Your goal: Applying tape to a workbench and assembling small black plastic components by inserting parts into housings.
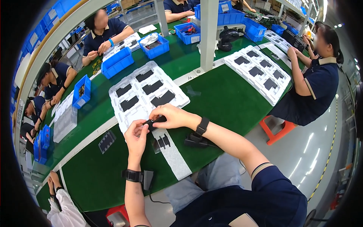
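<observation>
My left hand (136,135) and my right hand (173,116) meet over the near end of a white tray. Both are closed on a small black part (159,120), pinched between thumbs and fingers; its exact kind does not show. Under it lies a white paper strip (176,162) running toward the table's front edge, with several black cut pieces (163,142) on it. Beyond my hands, the white moulded tray (139,101) holds several flat black parts (152,87) in its recesses. Each wrist wears a black band, and a black device sits at each.
A clear sheet with dark patches (107,142) lies left on the green tabletop (94,178). A second white tray (261,86) of black parts sits right, near a co-worker. A metal post (209,41) and blue bins (154,46) stand ahead. Other people sit around the bench.
</observation>
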Action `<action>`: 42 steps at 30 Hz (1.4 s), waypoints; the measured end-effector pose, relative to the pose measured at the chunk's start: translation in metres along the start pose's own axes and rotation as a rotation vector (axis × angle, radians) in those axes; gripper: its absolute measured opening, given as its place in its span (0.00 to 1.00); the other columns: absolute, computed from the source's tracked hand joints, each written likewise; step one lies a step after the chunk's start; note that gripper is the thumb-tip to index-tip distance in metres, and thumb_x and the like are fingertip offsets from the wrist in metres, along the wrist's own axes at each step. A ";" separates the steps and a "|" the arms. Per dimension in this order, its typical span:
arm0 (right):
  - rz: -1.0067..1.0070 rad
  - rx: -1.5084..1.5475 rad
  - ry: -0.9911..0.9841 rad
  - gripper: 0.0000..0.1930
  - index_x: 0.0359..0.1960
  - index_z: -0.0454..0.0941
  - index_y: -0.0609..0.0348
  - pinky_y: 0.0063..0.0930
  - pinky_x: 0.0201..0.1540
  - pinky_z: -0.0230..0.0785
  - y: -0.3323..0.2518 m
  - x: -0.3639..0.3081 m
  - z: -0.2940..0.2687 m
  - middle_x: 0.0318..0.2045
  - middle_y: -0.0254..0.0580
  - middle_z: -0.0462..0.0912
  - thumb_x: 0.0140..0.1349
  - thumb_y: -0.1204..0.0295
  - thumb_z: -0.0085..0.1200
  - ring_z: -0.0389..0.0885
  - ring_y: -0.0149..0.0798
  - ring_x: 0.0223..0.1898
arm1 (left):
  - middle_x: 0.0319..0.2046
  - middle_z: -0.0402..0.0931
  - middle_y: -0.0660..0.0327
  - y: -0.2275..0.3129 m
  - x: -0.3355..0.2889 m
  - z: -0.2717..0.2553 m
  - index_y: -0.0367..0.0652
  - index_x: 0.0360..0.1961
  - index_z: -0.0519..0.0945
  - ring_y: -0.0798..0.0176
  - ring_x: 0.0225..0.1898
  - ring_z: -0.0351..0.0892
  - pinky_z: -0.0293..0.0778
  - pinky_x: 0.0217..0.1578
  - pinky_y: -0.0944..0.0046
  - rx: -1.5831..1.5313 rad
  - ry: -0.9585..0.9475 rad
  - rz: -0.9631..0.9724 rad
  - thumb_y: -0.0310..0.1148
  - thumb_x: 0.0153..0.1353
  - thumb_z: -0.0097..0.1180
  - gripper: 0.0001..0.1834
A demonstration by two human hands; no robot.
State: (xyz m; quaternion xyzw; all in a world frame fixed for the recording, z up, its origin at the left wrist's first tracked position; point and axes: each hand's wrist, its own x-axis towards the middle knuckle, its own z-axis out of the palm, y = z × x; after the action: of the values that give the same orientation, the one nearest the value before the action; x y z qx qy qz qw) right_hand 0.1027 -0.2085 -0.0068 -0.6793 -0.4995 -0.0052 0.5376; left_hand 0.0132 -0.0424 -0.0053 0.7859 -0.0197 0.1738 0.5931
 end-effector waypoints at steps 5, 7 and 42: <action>0.100 -0.049 -0.049 0.07 0.29 0.75 0.64 0.26 0.32 0.70 0.003 -0.002 -0.001 0.24 0.43 0.78 0.48 0.75 0.57 0.77 0.37 0.26 | 0.29 0.77 0.58 0.007 0.001 0.002 0.32 0.35 0.73 0.69 0.27 0.79 0.73 0.28 0.74 0.053 -0.071 -0.008 0.21 0.55 0.52 0.06; 0.100 -0.061 -0.034 0.08 0.28 0.75 0.64 0.27 0.32 0.70 0.000 -0.002 -0.001 0.24 0.45 0.78 0.47 0.74 0.57 0.78 0.38 0.27 | 0.29 0.77 0.58 0.007 0.001 0.001 0.32 0.35 0.73 0.68 0.27 0.79 0.73 0.28 0.74 0.077 -0.072 0.004 0.21 0.55 0.51 0.06; 0.144 -0.132 0.085 0.07 0.27 0.78 0.60 0.26 0.26 0.65 -0.006 0.001 0.007 0.22 0.41 0.78 0.50 0.70 0.58 0.75 0.36 0.24 | 0.23 0.76 0.62 0.007 0.002 0.005 0.33 0.32 0.76 0.75 0.17 0.73 0.67 0.16 0.77 0.164 0.018 -0.011 0.25 0.56 0.53 0.05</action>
State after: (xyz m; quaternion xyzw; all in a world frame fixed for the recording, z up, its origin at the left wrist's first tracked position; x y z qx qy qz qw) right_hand 0.0947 -0.2034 -0.0048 -0.7464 -0.4249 -0.0282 0.5114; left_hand 0.0147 -0.0486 0.0002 0.8304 0.0044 0.1785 0.5277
